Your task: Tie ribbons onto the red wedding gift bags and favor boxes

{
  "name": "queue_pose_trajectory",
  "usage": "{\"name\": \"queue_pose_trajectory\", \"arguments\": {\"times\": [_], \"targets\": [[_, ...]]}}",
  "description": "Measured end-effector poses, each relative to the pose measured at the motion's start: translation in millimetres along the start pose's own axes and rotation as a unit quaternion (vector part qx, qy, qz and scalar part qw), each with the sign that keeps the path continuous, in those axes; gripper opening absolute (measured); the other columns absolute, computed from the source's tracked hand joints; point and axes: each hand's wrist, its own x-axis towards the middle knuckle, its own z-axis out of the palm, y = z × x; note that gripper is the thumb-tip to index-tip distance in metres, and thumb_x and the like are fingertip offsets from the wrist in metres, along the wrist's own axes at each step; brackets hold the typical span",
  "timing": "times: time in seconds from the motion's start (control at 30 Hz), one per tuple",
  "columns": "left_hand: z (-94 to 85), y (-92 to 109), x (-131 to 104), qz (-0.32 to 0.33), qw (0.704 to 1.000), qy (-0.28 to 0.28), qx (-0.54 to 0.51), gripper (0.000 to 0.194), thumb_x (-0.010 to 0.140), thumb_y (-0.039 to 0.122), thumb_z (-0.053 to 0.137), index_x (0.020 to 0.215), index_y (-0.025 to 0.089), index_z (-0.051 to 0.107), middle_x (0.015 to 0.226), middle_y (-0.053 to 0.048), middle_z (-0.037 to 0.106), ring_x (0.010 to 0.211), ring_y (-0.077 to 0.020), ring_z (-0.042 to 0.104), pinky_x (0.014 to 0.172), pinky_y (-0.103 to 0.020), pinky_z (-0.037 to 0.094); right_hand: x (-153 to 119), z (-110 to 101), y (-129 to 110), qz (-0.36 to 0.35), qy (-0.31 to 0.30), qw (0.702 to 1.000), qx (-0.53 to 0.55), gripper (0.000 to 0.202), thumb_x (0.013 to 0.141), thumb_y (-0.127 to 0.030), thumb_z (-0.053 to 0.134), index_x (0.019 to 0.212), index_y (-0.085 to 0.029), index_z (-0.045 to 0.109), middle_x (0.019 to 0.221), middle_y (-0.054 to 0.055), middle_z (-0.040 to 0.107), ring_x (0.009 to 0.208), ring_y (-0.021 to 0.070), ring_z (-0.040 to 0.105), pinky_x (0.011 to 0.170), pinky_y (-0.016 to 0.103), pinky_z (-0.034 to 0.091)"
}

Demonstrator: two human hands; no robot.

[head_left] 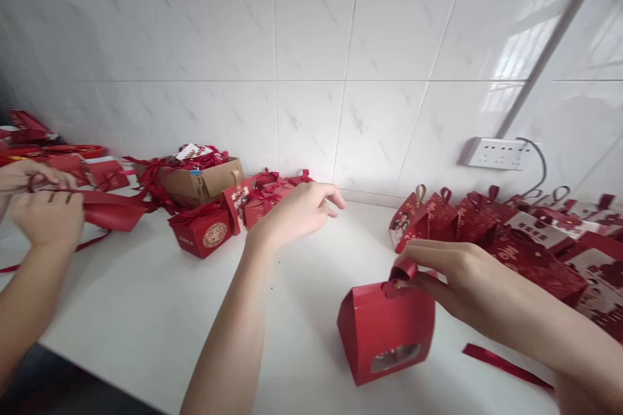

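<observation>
My right hand (pixel 448 272) pinches the ribbon loop (pixel 405 269) on top of a red gift box (pixel 389 331). This box has a peaked top and a clear window low on its front. My left hand (pixel 304 211) is over the white table (pixel 306 311), its fingers loosely bent and apart, with nothing seen in them. Just left of it stand small red gift boxes, one with a gold round print (pixel 202 233) and one tall box with a tan loop (pixel 237 204). My left wrist partly hides the boxes behind.
At the far left a co-worker's hands (pixel 48 207) hold a red folded piece (pixel 114 211). A cardboard box (pixel 204 181) of red ribbons stands by the tiled wall. Several finished gift boxes (pixel 477 214) crowd the right. A loose red ribbon (pixel 506 366) lies beside my right forearm.
</observation>
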Motion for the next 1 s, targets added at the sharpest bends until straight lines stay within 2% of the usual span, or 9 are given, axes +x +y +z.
{"name": "queue_pose_trajectory", "arguments": {"times": [0.1,0.23,0.37,0.47,0.57,0.67,0.77,0.87,1.0], "targets": [[5.4,14.1,-2.8,0.077,0.992,-0.072,-0.066,0.024,0.089,0.021,0.043,0.1,0.022,0.065,0.104,-0.003,0.069,0.096,-0.0179,0.065,0.079,-0.028,0.051,2.5,-5.5,-6.2,-0.036,0.026,0.999,0.021,0.022,0.087,-0.006,0.046,0.083,-0.021,0.061,0.083,0.002,0.065,0.073,0.0144,0.062,0.062,0.024,0.051],[11.1,29.2,-4.1,0.136,0.96,-0.221,-0.105,0.023,0.088,0.033,0.054,0.105,0.022,0.064,0.116,-0.004,0.066,0.11,-0.0198,0.06,0.089,-0.029,0.048,5.7,-10.9,-10.8,-0.122,0.104,0.982,0.098,0.018,0.088,-0.008,0.051,0.085,-0.02,0.064,0.095,0.005,0.062,0.091,0.0155,0.061,0.075,0.025,0.052],[18.8,29.7,2.2,0.206,0.881,-0.335,-0.264,0.024,0.088,0.033,0.055,0.108,0.019,0.06,0.112,-0.006,0.064,0.11,-0.0197,0.058,0.091,-0.03,0.047,4.4,-11.1,-10.8,-0.164,0.14,0.96,0.181,0.015,0.088,-0.014,0.056,0.082,-0.021,0.067,0.095,0.005,0.061,0.09,0.0155,0.061,0.069,0.024,0.053],[26.1,28.1,6.8,0.251,0.829,-0.37,-0.336,0.036,0.082,0.041,0.062,0.111,0.021,0.057,0.108,-0.005,0.061,0.111,-0.0208,0.056,0.093,-0.032,0.046,3.3,-9.3,-11.9,-0.186,0.157,0.943,0.226,0.013,0.088,-0.017,0.058,0.081,-0.021,0.068,0.093,0.005,0.061,0.092,0.0164,0.06,0.075,0.027,0.054],[31.0,32.9,6.4,0.266,0.827,-0.353,-0.346,0.035,0.074,0.04,0.071,0.101,0.021,0.058,0.103,-0.003,0.06,0.102,-0.0194,0.057,0.09,-0.032,0.045,3.6,-7.6,-14.9,-0.188,0.151,0.935,0.259,0.012,0.088,-0.019,0.059,0.081,-0.021,0.069,0.094,0.005,0.061,0.095,0.0169,0.059,0.078,0.029,0.055],[29.7,41.3,0.8,0.245,0.852,-0.312,-0.341,0.024,0.068,0.028,0.077,0.079,0.018,0.058,0.078,0.001,0.057,0.078,-0.0131,0.055,0.073,-0.025,0.044,4.9,-7.4,-16.9,-0.195,0.149,0.929,0.276,0.012,0.087,-0.024,0.061,0.079,-0.022,0.07,0.089,0.005,0.062,0.102,0.0187,0.057,0.08,0.03,0.055],[23.6,47.2,-6.7,0.224,0.89,-0.242,-0.314,0.021,0.072,0.025,0.072,0.067,0.015,0.055,0.064,0.004,0.045,0.06,-0.0077,0.042,0.056,-0.023,0.033,5.3,-8.8,-16.3,-0.147,0.187,0.933,0.269,0.007,0.086,-0.026,0.064,0.086,-0.022,0.07,0.096,0.005,0.064,0.103,0.0193,0.058,0.085,0.033,0.054],[18.0,50.2,-13.3,0.192,0.94,-0.154,-0.236,0.023,0.075,0.031,0.07,0.066,0.015,0.056,0.063,0.004,0.044,0.057,-0.007,0.037,0.052,-0.023,0.028,3.9,-11.1,-15.7,-0.056,0.229,0.93,0.281,0.016,0.088,-0.03,0.061,0.102,-0.025,0.068,0.101,0.004,0.066,0.096,0.0177,0.062,0.084,0.031,0.054],[16.5,53.7,-18.5,0.133,0.975,-0.088,-0.155,0.02,0.077,0.037,0.068,0.075,0.017,0.064,0.072,0.002,0.057,0.068,-0.0102,0.049,0.06,-0.024,0.037,1.1,-13.2,-19.9,-0.013,0.241,0.915,0.323,0.022,0.092,-0.04,0.053,0.093,-0.025,0.07,0.089,0.002,0.07,0.085,0.0152,0.066,0.076,0.026,0.054]]}}
